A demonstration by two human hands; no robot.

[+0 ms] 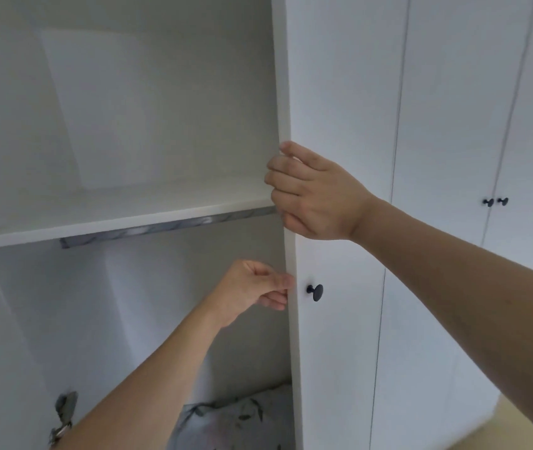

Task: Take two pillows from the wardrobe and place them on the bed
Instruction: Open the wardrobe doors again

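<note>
At far left, low in the open wardrobe [122, 125], a metal hinge [63, 414] showed on the side wall. Above it a white shelf [128, 216] crossed the compartment and looked bare, with a grey rail [167, 228] beneath its front edge. Further right, on the compartment floor, lay leaf-patterned grey fabric [232, 417], probably one of the pillows; it was partly hidden by the left forearm and the door, so whether two pillows lay there could not be told. The bed was out of view.

The left hand [255, 287] reached to the door's edge [291, 319] just below the shelf, its fingers loosely curled and their tips touching that edge; whether they actually pinched it could not be told. Beside it on the door face sat a black knob [315, 292], untouched. Higher up, the right hand [310, 193] gripped the same edge, fingers pressed together and hooked around it. To the right stood closed doors [453, 125] with two small knobs [495, 201].

Judged risks: if the door swung back, fingers wrapped around its edge could be caught against the frame. With the door only partly open, a pillow pulled out might snag on it. Reaching low past the shelf could knock the head or arm against its front.
</note>
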